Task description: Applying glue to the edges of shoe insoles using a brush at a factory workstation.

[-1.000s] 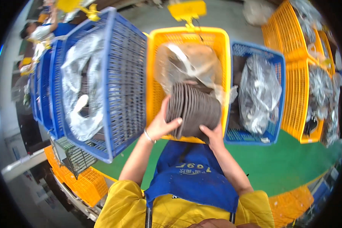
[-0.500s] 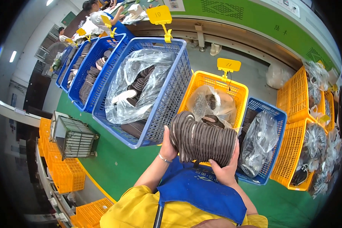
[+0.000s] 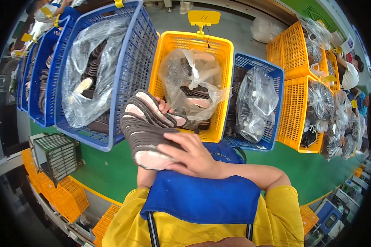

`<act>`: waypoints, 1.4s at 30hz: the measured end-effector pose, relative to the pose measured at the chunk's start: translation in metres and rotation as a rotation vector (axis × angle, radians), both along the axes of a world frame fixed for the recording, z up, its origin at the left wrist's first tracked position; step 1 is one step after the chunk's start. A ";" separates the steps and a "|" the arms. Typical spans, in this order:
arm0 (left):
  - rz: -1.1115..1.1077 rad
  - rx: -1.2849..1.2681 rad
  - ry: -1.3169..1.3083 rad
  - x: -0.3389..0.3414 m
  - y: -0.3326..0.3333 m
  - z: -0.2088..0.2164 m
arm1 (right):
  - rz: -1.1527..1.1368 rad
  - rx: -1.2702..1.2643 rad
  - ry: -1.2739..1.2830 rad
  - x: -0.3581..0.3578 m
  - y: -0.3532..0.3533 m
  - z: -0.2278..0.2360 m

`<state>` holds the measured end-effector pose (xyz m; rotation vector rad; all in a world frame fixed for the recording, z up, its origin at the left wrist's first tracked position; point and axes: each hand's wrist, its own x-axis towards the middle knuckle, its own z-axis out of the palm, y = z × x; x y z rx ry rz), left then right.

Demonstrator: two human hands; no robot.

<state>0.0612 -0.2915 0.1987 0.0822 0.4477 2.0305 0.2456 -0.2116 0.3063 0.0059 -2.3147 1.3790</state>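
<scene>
A bent stack of dark shoe insoles (image 3: 146,133), several with pinkish-white faces, is held in front of my chest. My left hand (image 3: 165,106) reaches round its far side; only fingertips show past the insoles, while the palm is hidden. Across the near end lies my right hand (image 3: 193,156), its fingers curved over the stack's side. Just beyond sits a yellow basket (image 3: 228,82) holding more insoles in an open clear plastic bag (image 3: 212,68). A few insoles at the stack's far end fan apart beside the left fingertips.
A big blue basket (image 3: 138,45) with bagged insoles stands left, with more blue baskets past it. On the right are a smaller blue basket (image 3: 276,109) and stacked yellow crates (image 3: 290,119). A wire cart (image 3: 55,154) stands on the green floor. Another person (image 3: 352,74) is at far right.
The stack has moved left and turned, showing pale insole faces. My right hand has crossed to its near end; my left fingers now appear at the far side. The view has shifted right.
</scene>
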 end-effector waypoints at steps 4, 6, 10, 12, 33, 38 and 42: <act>-0.097 0.271 0.016 -0.007 0.017 -0.050 | 0.227 -0.005 -0.028 -0.027 -0.013 -0.014; -0.104 0.423 0.075 -0.004 0.025 -0.059 | 0.422 -0.158 -0.039 -0.034 -0.023 -0.035; -0.350 0.612 0.296 -0.010 0.010 -0.044 | 0.869 -0.836 -0.333 -0.027 0.003 -0.052; -0.257 0.744 0.406 -0.022 -0.006 -0.044 | 0.996 -1.002 -0.430 -0.024 0.046 -0.040; -0.180 0.532 0.280 -0.023 -0.094 -0.120 | 0.521 -0.324 -0.797 -0.087 -0.023 -0.333; -0.144 0.504 0.250 -0.014 -0.108 -0.127 | 0.085 0.194 -0.850 -0.116 0.041 -0.389; -0.125 0.477 0.253 -0.008 -0.123 -0.137 | 0.183 0.490 -0.772 -0.124 0.029 -0.445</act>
